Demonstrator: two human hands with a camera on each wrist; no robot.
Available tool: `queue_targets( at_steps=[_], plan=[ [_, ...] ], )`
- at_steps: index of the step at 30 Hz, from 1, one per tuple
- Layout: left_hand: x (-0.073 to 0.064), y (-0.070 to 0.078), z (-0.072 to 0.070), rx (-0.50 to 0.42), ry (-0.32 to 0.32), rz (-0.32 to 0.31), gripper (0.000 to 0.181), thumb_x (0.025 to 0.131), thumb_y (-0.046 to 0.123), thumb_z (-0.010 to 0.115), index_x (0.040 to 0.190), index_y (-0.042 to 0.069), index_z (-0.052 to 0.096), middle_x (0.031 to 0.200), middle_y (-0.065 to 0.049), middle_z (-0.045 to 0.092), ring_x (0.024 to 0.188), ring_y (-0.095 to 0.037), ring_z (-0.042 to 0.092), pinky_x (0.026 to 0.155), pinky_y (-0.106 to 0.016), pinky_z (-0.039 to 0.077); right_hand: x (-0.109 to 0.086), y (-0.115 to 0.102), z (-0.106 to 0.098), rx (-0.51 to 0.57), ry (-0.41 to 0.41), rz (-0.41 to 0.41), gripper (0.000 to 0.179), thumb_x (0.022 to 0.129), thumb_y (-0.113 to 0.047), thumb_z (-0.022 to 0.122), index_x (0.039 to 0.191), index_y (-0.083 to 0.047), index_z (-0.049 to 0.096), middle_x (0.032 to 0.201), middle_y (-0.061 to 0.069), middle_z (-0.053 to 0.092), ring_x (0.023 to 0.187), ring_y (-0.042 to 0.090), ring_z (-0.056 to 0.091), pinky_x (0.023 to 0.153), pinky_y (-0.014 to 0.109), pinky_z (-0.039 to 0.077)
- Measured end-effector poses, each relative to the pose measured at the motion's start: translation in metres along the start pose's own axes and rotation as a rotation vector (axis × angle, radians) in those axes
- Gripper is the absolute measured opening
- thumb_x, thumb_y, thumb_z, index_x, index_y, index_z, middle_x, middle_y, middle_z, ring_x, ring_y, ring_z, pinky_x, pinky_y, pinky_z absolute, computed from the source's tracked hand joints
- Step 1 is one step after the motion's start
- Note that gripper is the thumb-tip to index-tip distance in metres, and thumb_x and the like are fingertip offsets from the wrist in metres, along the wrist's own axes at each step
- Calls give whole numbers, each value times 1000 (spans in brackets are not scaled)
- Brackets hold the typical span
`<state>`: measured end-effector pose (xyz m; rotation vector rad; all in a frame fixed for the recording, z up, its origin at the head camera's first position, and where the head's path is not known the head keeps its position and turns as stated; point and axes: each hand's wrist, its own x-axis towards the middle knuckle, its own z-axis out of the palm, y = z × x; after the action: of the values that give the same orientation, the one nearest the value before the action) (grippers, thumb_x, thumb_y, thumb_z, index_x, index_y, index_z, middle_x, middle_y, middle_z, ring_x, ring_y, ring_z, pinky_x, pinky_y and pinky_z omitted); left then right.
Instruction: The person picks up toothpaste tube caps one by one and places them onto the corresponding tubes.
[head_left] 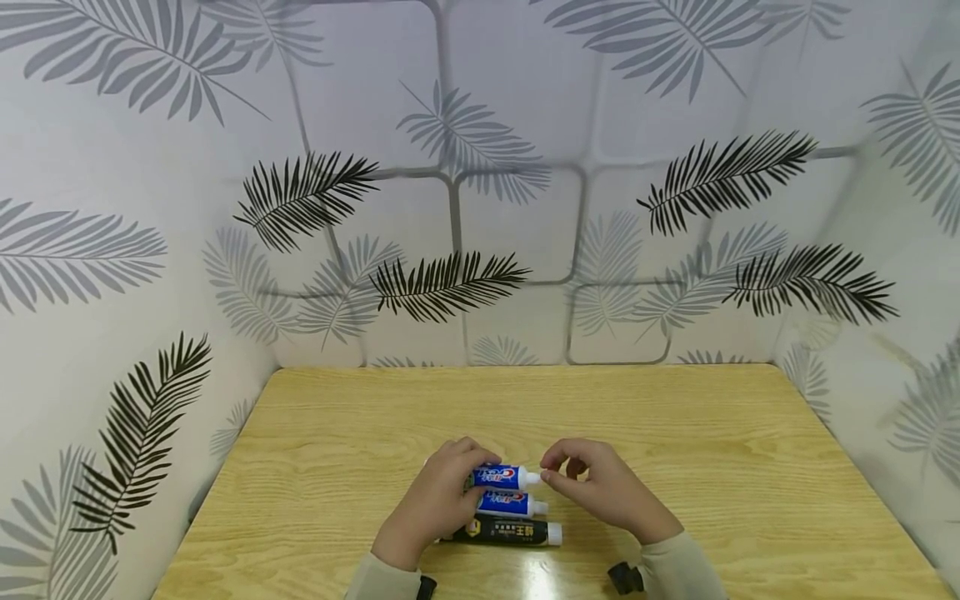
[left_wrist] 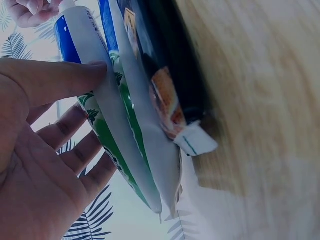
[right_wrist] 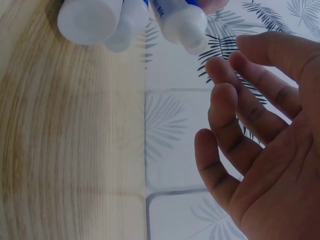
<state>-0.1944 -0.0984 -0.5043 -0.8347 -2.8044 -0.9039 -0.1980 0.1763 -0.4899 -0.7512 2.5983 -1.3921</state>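
My left hand (head_left: 442, 496) pinches the farthest blue toothpaste tube (head_left: 498, 477), thumb on the near side and fingers on the far side. In the left wrist view, this tube's white and green back end (left_wrist: 117, 132) points toward the camera. Beside it lies a second blue toothpaste tube (head_left: 506, 502), partly hidden by the hand. Nearest me is a black toothpaste tube (head_left: 513, 531) with a white cap. Fingers loosely bent, my right hand (head_left: 603, 483) is close to the held tube's white cap (right_wrist: 191, 37). The right wrist view shows nothing between its fingers.
The tubes are on a wood-grain table (head_left: 360, 425), all with caps toward the right. A pale wall covering (head_left: 517, 325) with leaf prints rises behind the table and at both sides. A black strap piece (head_left: 626, 577) is by the right sleeve.
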Motion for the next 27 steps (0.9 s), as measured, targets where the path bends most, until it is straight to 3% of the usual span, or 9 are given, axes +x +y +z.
queue_targets(
  at_steps=[11, 18, 22, 27],
  plan=[
    [-1, 1, -1, -2, -2, 12, 30, 98, 3, 73, 126, 13, 75, 119, 3, 73, 108, -17, 64, 99, -45, 56, -1, 0, 0, -7, -2, 10, 9, 104, -27, 71, 103, -20, 77, 102, -5, 74, 81, 11, 63, 72, 31, 55],
    [-1, 3, -4, -91, -29, -22, 27, 101, 6, 70, 127, 11, 74, 121, -2, 73, 115, -22, 66, 101, -46, 57, -1, 0, -1, -12, 3, 6, 9, 104, -24, 71, 104, -18, 77, 102, -5, 74, 82, 10, 63, 73, 31, 56],
    [0, 3, -5, -109, -59, -27, 26, 101, 11, 71, 127, 11, 74, 120, -2, 73, 115, -20, 67, 102, -44, 57, -1, 0, -2, -15, 5, -3, 7, 104, -26, 71, 103, -23, 77, 102, -5, 74, 83, 10, 63, 74, 31, 56],
    [0, 5, -11, -125, -149, -30, 28, 102, 17, 73, 128, 9, 74, 119, -3, 74, 111, -19, 69, 99, -39, 58, 1, -1, -4, -19, 14, -8, 8, 105, -29, 69, 103, -26, 77, 103, -6, 75, 83, 11, 63, 75, 30, 55]
  ],
)
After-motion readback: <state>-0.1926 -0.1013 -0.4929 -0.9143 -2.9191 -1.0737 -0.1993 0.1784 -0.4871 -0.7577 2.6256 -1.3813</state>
